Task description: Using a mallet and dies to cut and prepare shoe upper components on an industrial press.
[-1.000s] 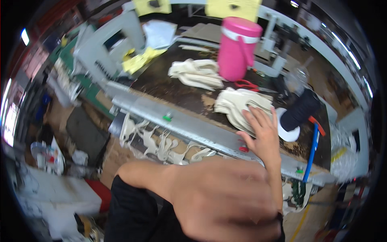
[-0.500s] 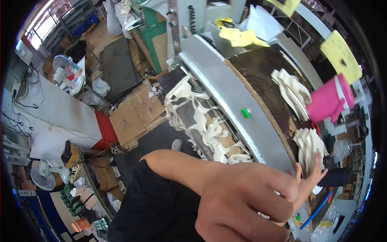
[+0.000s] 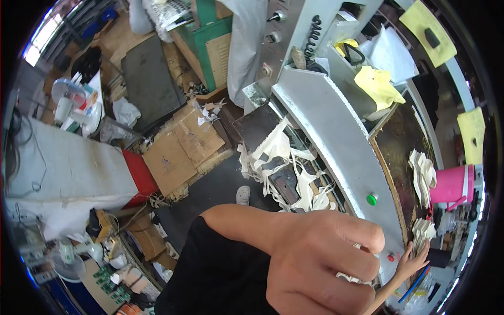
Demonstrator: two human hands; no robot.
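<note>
My left hand [image 3: 331, 262] is large in the foreground, its fingers curled into a closed grip. Whatever they hold, if anything, is hidden; white bits show through the gaps between the fingers. At the lower right, my right hand [image 3: 412, 262] reaches out with fingers spread, touching the lower edge of a stack of cream, wavy-edged cut pieces [image 3: 422, 233]. A second such stack [image 3: 421, 176] lies farther back on the dark worktop [image 3: 401, 136], beside a pink bucket-like container [image 3: 451, 184]. Cream cut-out scraps [image 3: 304, 184] hang in a tangle along the machine's near side.
A grey machine beam [image 3: 331, 115] with a green button [image 3: 372, 199] and a red button [image 3: 390, 258] runs between me and the worktop. Yellow pieces [image 3: 378, 86] lie at the back. Flattened cardboard [image 3: 181, 149] covers the floor at left; a blue rod [image 3: 415, 286] is near my right hand.
The view has swung, so the machine and worktop sit farther right. My right hand appears farther from my left and remains at the nearer stack. My left hand stays closed.
</note>
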